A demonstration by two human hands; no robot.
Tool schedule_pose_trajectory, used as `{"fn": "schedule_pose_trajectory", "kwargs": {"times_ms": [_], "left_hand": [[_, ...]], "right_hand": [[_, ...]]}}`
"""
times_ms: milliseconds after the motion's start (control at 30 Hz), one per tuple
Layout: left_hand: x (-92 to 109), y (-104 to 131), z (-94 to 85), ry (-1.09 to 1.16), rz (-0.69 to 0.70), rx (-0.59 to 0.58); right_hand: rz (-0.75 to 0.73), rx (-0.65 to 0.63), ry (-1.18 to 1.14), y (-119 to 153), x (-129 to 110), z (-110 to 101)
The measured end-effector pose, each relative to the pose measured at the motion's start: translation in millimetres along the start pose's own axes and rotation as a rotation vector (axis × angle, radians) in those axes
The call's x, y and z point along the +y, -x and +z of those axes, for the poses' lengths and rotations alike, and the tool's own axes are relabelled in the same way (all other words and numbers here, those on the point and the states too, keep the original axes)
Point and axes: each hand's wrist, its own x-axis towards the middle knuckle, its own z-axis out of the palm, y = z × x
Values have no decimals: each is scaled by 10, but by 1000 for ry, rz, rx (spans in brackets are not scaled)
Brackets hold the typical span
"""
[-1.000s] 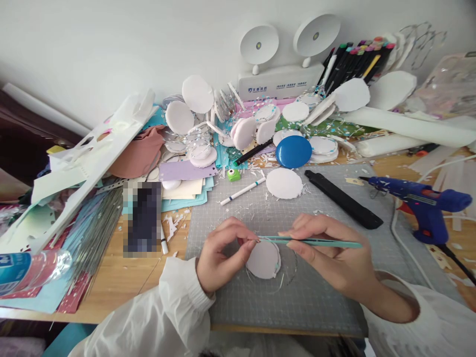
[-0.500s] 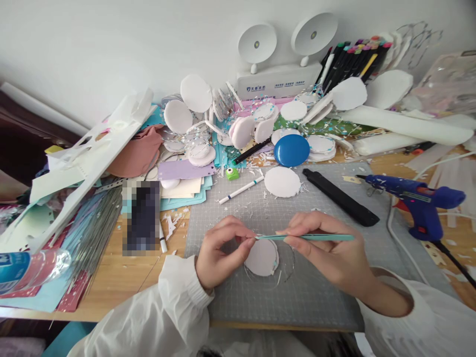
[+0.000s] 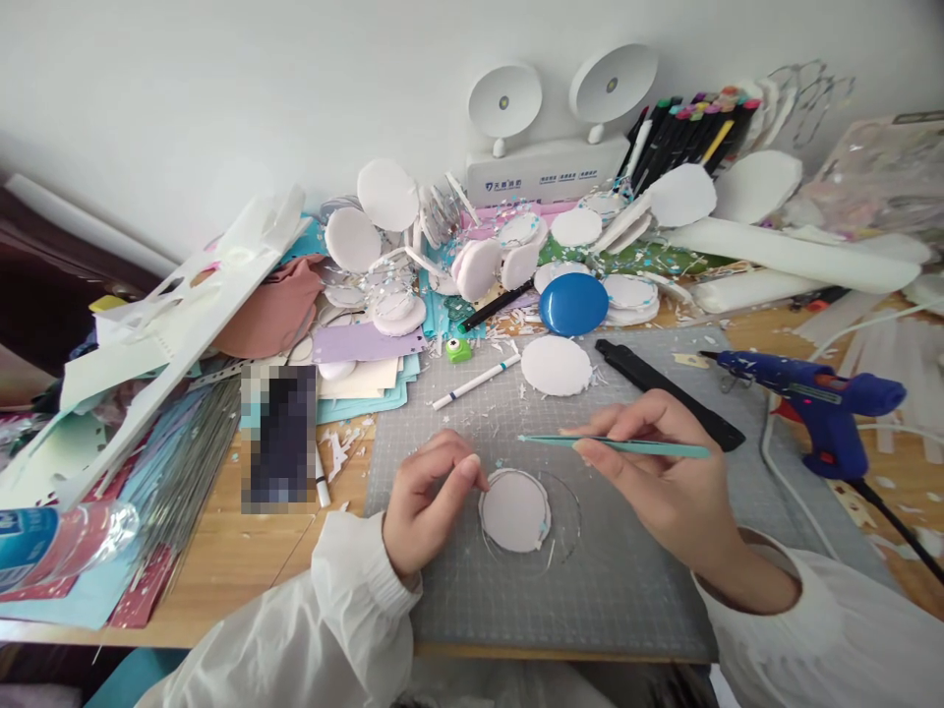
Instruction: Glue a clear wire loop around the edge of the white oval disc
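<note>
In my right hand (image 3: 656,462) are teal tweezers (image 3: 634,447), pinched between thumb and fingers and pointing left. A tiny pale piece (image 3: 521,439) sits at their tips, above the mat. My left hand (image 3: 435,501) is closed, thumb against curled fingers, by the upper left edge of a white round disc (image 3: 514,511). Whether anything is inside that pinch is hidden. The disc lies flat on the grey cutting mat (image 3: 590,610), with thin wire (image 3: 573,536) looping around it. Small light-blue bits show at its rim.
Another white disc (image 3: 557,366), a marker (image 3: 476,382) and a green punch (image 3: 458,350) lie farther back. A blue glue gun (image 3: 818,388) with its cord and a black tool (image 3: 668,393) are at right. Left are paper sheets, wires and a bottle (image 3: 70,541).
The tweezers have drawn up and away from my left fingers, carrying a tiny pale piece at their tips. My left hand has shifted slightly left and lower, uncovering the disc's top.
</note>
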Motion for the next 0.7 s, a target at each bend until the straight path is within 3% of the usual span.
{"fn": "schedule_pose_trajectory", "kwargs": {"times_ms": [133, 300, 533, 700], "left_hand": [[-48, 3, 7, -51, 39, 55], [-64, -14, 21, -81, 67, -6], [-88, -65, -16, -172, -51, 238], [-120, -76, -46, -266, -50, 299]], "right_hand": [[-44, -59, -3, 5, 10, 41], [-24, -176, -20, 53, 24, 88], [2, -36, -9, -43, 93, 17], [16, 15, -9, -97, 126, -15]]}}
